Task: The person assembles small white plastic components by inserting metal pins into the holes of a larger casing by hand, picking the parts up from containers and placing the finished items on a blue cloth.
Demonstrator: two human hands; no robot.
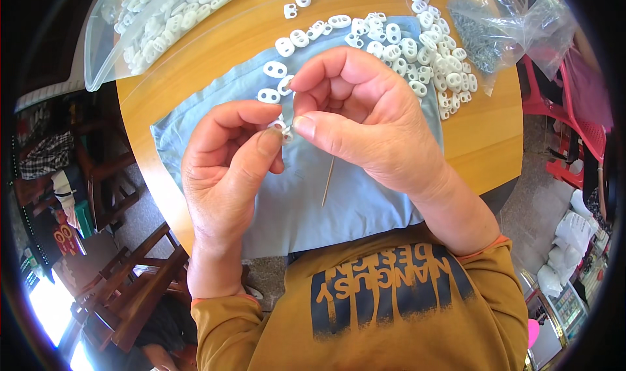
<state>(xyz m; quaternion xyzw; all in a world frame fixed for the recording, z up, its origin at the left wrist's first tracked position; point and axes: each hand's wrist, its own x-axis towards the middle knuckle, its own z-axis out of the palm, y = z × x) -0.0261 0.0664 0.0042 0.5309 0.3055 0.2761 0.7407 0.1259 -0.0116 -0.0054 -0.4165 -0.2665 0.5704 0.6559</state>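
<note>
Between thumb and forefinger my left hand (228, 155) pinches a small white plastic two-hole cord lock (287, 136). My right hand (365, 110) is curled close beside it, its thumb tip at the piece and its forefinger arched above with a gap. Something tiny and silvery shows at the right thumb tip, too small to name. A thin stick (328, 182) sticks out below the right hand; its upper end is hidden, so whether the curled fingers hold it cannot be told. Beyond the hands, white two-hole pieces (268, 95) lie on a light blue cloth (326, 221).
A heap of white pieces (450, 64) covers the cloth's far right and the wooden table (482, 149). At the far left stands a clear plastic container (98, 64) of such pieces. A clear bag (482, 45) holds small grey metal parts. Wooden chair (137, 286) left; red plastic chair (587, 133) right.
</note>
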